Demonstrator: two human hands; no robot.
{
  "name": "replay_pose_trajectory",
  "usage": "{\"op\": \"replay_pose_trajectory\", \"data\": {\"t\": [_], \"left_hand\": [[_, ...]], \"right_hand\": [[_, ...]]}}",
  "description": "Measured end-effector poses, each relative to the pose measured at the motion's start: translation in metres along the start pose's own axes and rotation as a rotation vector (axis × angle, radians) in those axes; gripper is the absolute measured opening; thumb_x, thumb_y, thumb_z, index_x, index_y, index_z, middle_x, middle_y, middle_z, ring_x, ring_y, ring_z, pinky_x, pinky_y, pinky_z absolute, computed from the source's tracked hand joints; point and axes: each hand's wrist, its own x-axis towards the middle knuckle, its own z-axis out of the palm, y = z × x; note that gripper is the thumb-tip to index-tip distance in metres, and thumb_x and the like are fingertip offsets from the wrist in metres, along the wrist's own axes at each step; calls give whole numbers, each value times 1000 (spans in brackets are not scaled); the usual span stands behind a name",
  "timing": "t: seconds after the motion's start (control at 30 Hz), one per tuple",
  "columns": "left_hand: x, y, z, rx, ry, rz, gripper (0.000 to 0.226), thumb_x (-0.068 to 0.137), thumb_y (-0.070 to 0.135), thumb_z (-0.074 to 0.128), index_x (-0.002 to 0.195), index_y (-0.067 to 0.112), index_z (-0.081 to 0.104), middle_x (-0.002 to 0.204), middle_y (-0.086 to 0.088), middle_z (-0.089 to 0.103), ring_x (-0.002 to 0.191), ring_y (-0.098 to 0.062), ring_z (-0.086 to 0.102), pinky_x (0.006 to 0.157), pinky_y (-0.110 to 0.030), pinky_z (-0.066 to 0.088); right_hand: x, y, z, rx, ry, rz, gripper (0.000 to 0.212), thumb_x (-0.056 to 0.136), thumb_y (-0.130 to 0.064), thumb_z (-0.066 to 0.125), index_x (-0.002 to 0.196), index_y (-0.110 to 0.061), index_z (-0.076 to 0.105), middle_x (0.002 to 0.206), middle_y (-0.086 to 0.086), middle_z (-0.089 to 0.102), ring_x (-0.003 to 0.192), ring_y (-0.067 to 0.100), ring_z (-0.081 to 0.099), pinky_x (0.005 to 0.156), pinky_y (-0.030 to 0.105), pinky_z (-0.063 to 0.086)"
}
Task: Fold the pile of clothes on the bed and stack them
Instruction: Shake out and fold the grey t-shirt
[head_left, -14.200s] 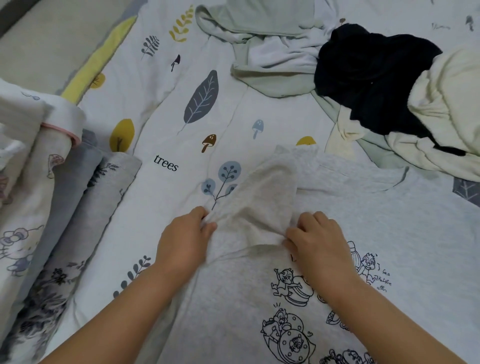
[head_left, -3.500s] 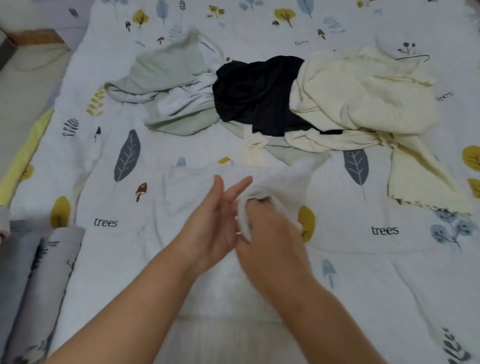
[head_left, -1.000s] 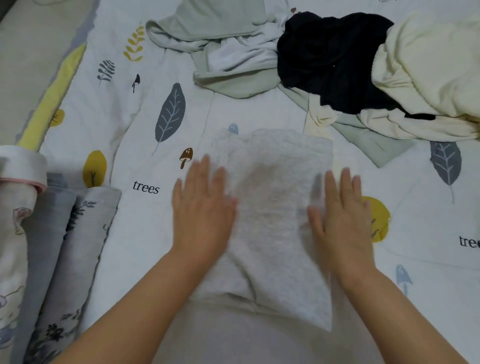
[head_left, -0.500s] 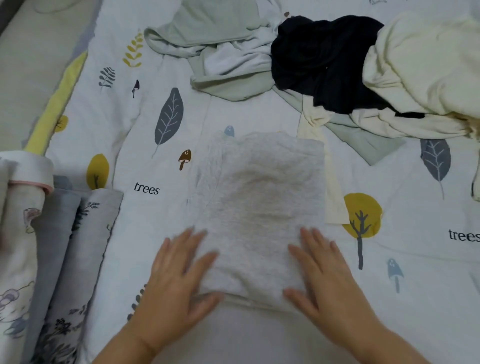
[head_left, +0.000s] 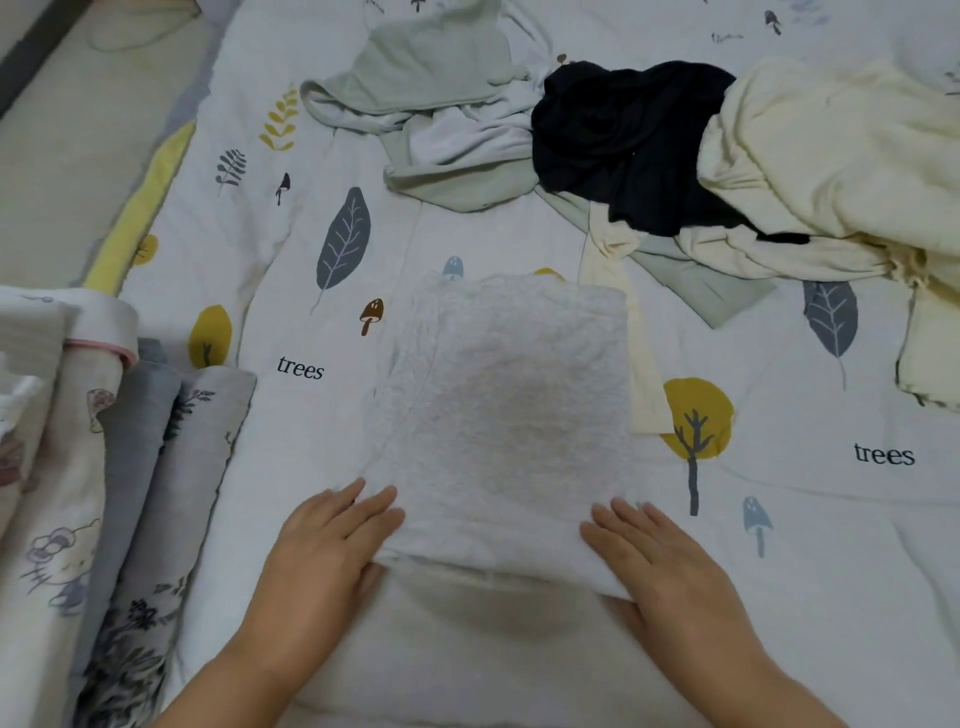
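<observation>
Seen from the head camera, which looks down over a bed (head_left: 519, 654) covered in a white sheet printed with leaves, trees and mushrooms, a person kneels or leans over a pale grey garment (head_left: 511, 410) folded into a neat rectangle at the middle of the frame. Both forearms reach in from the bottom edge. The left hand (head_left: 322, 551) lies at the near left corner of the folded piece, its grip wide with fingers straight and flat, thumb near the fold's edge. The right hand (head_left: 660, 556) mirrors it at the near right corner, grip likewise wide, fingers flat on the cloth. Neither hand pinches anything; they seem placed at the near corners either to press the fold flat or to slide under and lift it, though which cannot be told. Beyond the grey garment, toward the top right, the unfolded pile (head_left: 623, 171) waits: a pale green piece (head_left: 431, 78), a black piece (head_left: 623, 140) and a cream piece (head_left: 831, 166), all crumpled and overlapping. Along the left edge lies a stack of folded clothes (head_left: 130, 467), patterned and grey, probably where the grey garment belongs next. Much of the task appears to remain.
</observation>
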Motion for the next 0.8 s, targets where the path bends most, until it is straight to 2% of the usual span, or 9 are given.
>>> {"op": "replay_pose_trajectory", "data": {"t": [0.1, 0.2, 0.3, 0.33, 0.43, 0.53, 0.7, 0.73, 0.8], "left_hand": [[-24, 7, -12, 8, -27, 80, 39, 64, 28, 42, 77, 19, 77, 92, 3, 74, 104, -24, 59, 99, -26, 23], [-44, 17, -20, -74, -92, 145, 38, 79, 29, 39, 65, 28, 75, 83, 14, 71, 91, -6, 56, 90, -18, 31], [-42, 27, -36, -276, -185, -108, 37, 80, 34, 37, 58, 36, 67, 84, 17, 58, 58, 10, 58, 62, -10, 42], [-35, 29, -42, -358, -192, -221, 23, 68, 40, 42, 68, 43, 65, 85, 22, 60, 56, 15, 54, 58, -8, 41], [-7, 26, -49, -557, -45, -406, 31, 64, 27, 62, 82, 51, 58, 60, 24, 62, 49, 12, 52, 50, -8, 40], [42, 15, -48, -584, 100, -477, 28, 74, 7, 64, 80, 35, 61, 61, 16, 65, 37, 1, 51, 40, -14, 42], [113, 2, -26, -385, 221, -558, 19, 85, 19, 62, 104, 22, 61, 98, -1, 68, 82, -11, 60, 72, -26, 41], [121, 2, -18, -298, 210, -602, 33, 87, 23, 60, 119, 16, 57, 114, -8, 64, 100, -21, 58, 83, -31, 41], [126, 8, -7, -127, 245, -590, 50, 92, 26, 54, 138, 11, 41, 140, -14, 45, 126, -31, 43, 102, -44, 34]], "right_hand": [[-24, -2, -14, 2, 24, -136, 29, 66, -35, 80, 84, -12, 78, 95, 2, 74, 86, 19, 71, 104, 23, 22], [-46, -3, -16, -37, -72, -123, 71, 102, -27, 12, 75, -29, 77, 87, -15, 73, 80, 2, 70, 104, 13, 18], [-57, -6, -29, 56, -73, -22, 21, 82, -25, 56, 87, -45, 62, 78, -26, 70, 70, -10, 65, 93, 0, 27], [-53, -7, -34, 281, -94, 81, 30, 71, -16, 68, 83, -43, 62, 75, -23, 70, 67, -8, 64, 81, 1, 39], [-35, 4, -38, 835, -3, 383, 41, 73, 7, 68, 74, -34, 64, 59, -9, 62, 53, 1, 51, 54, 12, 39], [7, 12, -44, 929, 244, 535, 17, 79, -4, 65, 67, -15, 59, 55, -7, 47, 52, 4, 37, 47, 15, 28], [72, 29, -34, 880, 468, 662, 14, 89, -16, 58, 76, -12, 56, 65, -1, 50, 63, 12, 43, 53, 18, 30], [80, 28, -31, 860, 482, 726, 4, 90, -17, 55, 89, -18, 59, 77, -1, 58, 73, 14, 50, 60, 17, 36], [88, 23, -21, 759, 484, 834, 39, 92, -18, 51, 131, -18, 46, 124, 3, 55, 112, 19, 50, 91, 25, 39]]}}
